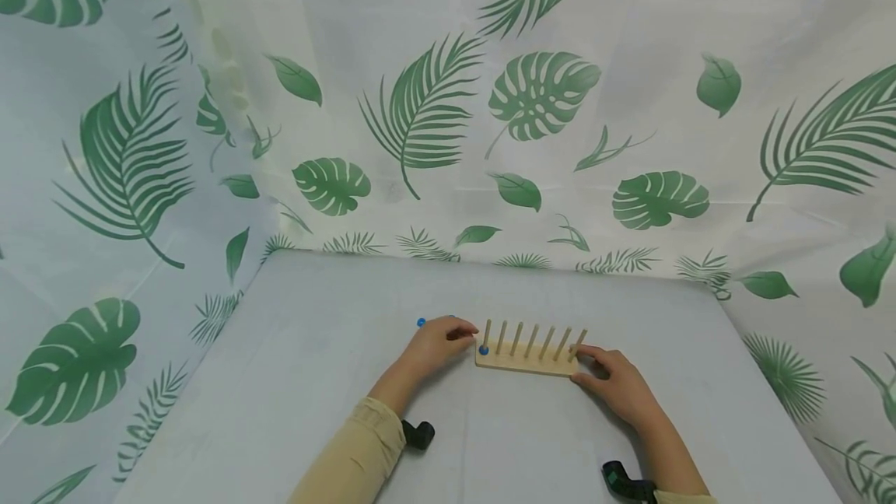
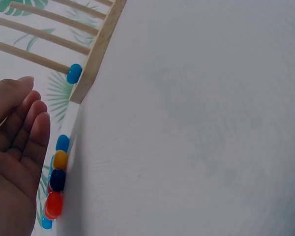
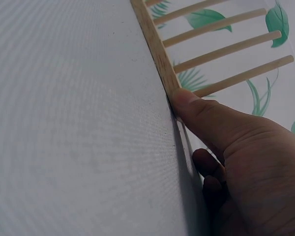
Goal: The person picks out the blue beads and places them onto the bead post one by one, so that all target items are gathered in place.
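A wooden peg board [image 1: 526,365] with a row of several upright pegs stands on the table. One blue bead [image 1: 484,350] sits at the foot of its leftmost peg, and the other pegs are bare. Beside that end is my left hand [image 1: 437,344], its fingers loosely bent and apart from the board; the left wrist view shows nothing in its grasp. My right hand [image 1: 619,387] grips the board's right end, with the thumb on the base's near edge in the right wrist view. Loose beads, among them a yellow bead [image 2: 60,160] and a red bead [image 2: 54,204], lie past my left hand.
Most loose beads are hidden behind my left hand in the head view; a blue bead [image 1: 421,323] shows there. The white table [image 1: 350,294] meets a leaf-patterned curtain [image 1: 448,201] at the back and sides. Black camera mounts [image 1: 418,435] sit at both wrists.
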Motion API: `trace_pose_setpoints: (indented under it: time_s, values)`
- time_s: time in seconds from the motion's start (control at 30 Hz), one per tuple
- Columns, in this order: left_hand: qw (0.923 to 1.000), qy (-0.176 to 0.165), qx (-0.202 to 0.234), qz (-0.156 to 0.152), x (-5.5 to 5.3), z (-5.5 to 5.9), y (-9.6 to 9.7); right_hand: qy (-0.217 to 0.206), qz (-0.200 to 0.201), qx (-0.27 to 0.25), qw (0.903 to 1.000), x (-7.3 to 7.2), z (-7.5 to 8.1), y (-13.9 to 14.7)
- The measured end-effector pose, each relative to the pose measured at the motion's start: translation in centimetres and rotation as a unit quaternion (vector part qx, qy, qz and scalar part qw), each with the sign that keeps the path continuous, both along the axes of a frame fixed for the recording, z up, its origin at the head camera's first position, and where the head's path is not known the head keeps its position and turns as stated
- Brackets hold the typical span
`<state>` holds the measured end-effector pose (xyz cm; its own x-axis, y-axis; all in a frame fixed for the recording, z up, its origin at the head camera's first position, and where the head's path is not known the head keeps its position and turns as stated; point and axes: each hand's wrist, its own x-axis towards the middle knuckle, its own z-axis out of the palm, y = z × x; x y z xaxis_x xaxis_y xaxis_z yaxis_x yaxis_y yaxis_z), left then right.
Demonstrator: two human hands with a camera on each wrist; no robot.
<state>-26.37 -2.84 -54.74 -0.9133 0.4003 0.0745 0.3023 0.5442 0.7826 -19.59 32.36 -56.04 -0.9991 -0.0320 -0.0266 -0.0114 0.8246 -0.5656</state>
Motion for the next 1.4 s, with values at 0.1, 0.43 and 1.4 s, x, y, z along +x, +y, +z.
trace_pose_setpoints:
  time_s: [0.1,0.43,1.4]
  values:
    - [0.9998,-0.004,0.013,0.013,-0.3,0.1,-0.6,-0.001,0.000,0.001,1.0000,0.0,0.0,0.0]
    - [0.9943,-0.043,0.021,0.095,-1.9,0.9,-4.8,-0.003,0.000,0.000,1.0000,-0.2,-0.1,0.1]
    - [0.9943,0.002,-0.089,0.059,-3.7,-1.5,-8.6,0.002,0.000,-0.002,1.0000,-0.3,-0.3,0.0]
